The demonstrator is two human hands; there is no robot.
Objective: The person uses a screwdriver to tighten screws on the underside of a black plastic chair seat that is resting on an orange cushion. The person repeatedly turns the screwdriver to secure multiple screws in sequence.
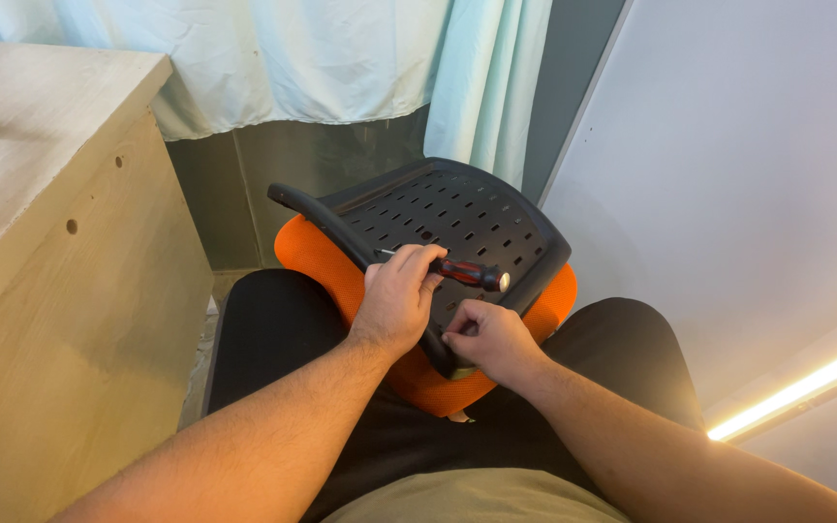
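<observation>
Screwdriver (462,272) in my left hand (397,300): red-and-black handle with a silver end cap, thin shaft pointing left across the slotted plastic. My fingers were curled loosely over the handle near the shaft, and the same hand pressed down on the black armrest (341,232), so the tool was parked rather than driving anything, held crosswise where it would not roll off.

The chair seat (457,218) lay upside down across my lap, its black perforated underside facing up and the orange cushion (307,254) bulging out beneath it. Resting it on my thighs kept the fixing points within close reach and stopped it sliding. The armrest ran diagonally from the far left corner down toward me, ending in a bracket just under my right hand (491,339).

That hand was pinched closed at the near end of the armrest, thumb and fingertips drawn together at the bracket. Whether a screw sat between them I could not tell; the knuckles hid the spot. The grip looked like fine fingertip work, which would explain why the other hand was steadying the arm.

A pale wooden cabinet (60,291) stood close on my left, a light curtain (273,58) hung behind, and a white panel (728,174) leaned at my right.
</observation>
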